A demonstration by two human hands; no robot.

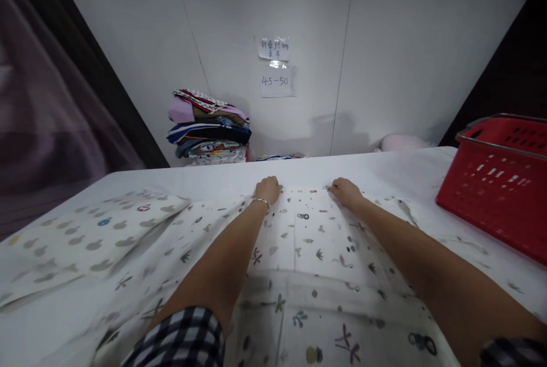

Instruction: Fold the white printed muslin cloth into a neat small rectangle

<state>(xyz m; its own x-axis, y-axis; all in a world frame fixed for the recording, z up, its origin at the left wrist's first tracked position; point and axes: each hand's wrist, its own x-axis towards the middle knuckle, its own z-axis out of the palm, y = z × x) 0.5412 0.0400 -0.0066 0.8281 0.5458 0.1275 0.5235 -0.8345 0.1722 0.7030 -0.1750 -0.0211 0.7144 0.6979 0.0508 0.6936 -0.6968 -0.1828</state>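
Note:
A large white cloth (307, 253) printed with small plants and figures lies spread over the table, with soft creases across it. At its far edge my left hand (268, 189) is closed, pinching the fabric; a bracelet circles that wrist. Farther right along the same edge, my right hand (345, 191) also has its fingers closed on the cloth. Between the two hands the edge runs fairly straight. My forearms cover parts of the cloth on both sides.
To the left lies a cream cloth with grey apple shapes (123, 224). A red plastic basket (499, 184) stands at the right. Behind the white table (213, 178), folded fabrics (209, 127) are stacked against the wall, below and left of paper signs (277, 81).

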